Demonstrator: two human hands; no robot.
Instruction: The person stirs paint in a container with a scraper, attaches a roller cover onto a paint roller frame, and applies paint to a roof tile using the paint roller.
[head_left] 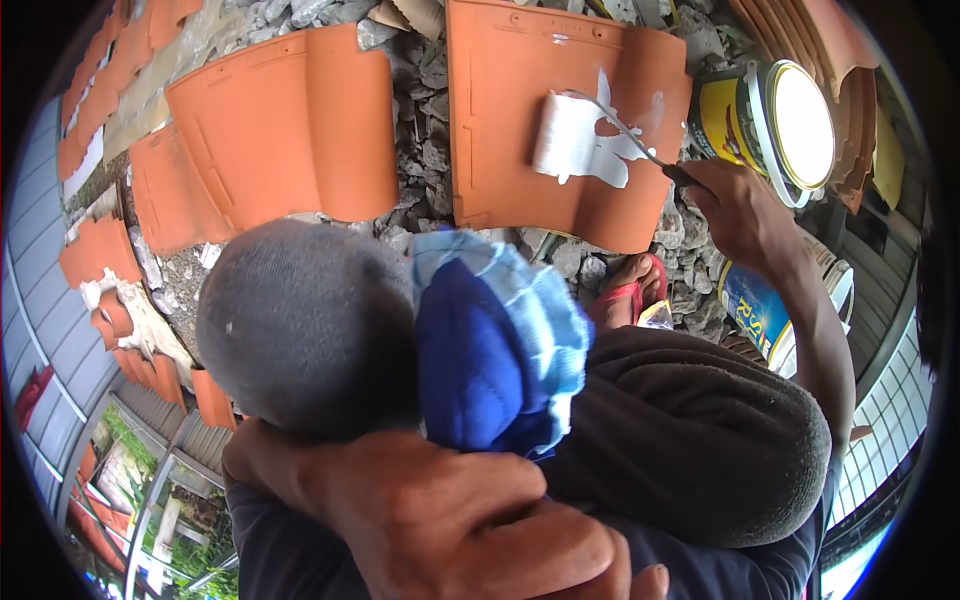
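My right hand (735, 205) is closed round the dark handle of a paint roller (567, 136). Its white sleeve rests on an orange roof tile (520, 60), beside an irregular patch of wet-looking white paint (612, 165). Close to me, my left hand (440, 515) has its fingers curled, and a bunched blue and light-blue cloth (480, 340) sticks up from it, between my knees. Its grip on the cloth is partly hidden. Just right of the tile stands a yellow and black paint bucket (728, 118), its round top bright white.
A second orange tile (285, 130) lies to the left over grey rubble (425, 150). Near my right forearm is a blue and white bucket (755, 305). Stacked tiles (805, 45) stand at the far right. My foot in a red sandal (630, 290) is on the stones.
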